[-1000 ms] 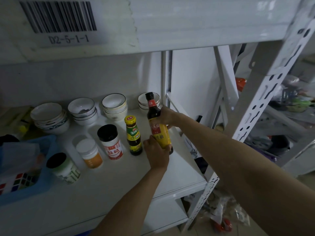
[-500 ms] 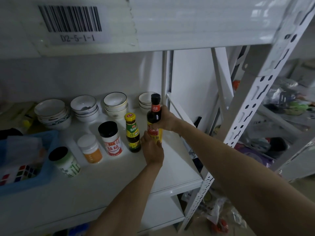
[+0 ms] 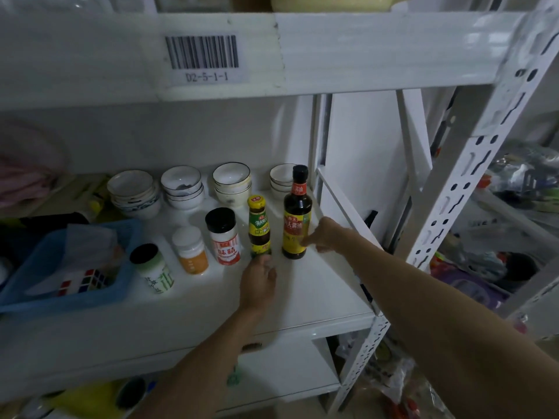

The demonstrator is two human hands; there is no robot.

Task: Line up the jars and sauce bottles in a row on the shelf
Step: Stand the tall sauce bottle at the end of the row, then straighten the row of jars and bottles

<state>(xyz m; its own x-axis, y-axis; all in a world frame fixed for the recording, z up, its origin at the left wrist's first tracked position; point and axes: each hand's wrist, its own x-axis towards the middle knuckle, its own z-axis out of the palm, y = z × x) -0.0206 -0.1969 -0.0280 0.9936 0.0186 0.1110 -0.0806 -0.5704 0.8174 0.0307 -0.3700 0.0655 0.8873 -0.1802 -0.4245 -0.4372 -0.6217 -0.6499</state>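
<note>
A tall dark soy sauce bottle (image 3: 297, 213) with a yellow label stands upright at the right end of the white shelf (image 3: 305, 293). Left of it, running towards the front left, stand a small yellow-capped sauce bottle (image 3: 259, 225), a black-lidded jar with a red label (image 3: 223, 236), a white-lidded orange jar (image 3: 190, 250) and a black-lidded green-and-white jar (image 3: 153, 268). My right hand (image 3: 324, 234) rests beside the tall bottle, fingertips touching its lower label, not wrapped around it. My left hand (image 3: 258, 281) lies on the shelf just in front of the small bottle's base, holding nothing.
Stacks of white bowls (image 3: 231, 184) line the back of the shelf. A blue basket (image 3: 45, 297) with a puzzle cube sits at the left. A diagonal brace (image 3: 348, 213) and a perforated upright (image 3: 447, 213) bound the right side. The upper shelf beam (image 3: 363, 52) hangs overhead.
The tall bottle was set down upright beside the small bottle. Both hands have let go of it; the left hand dropped back to in front of the small bottle.
</note>
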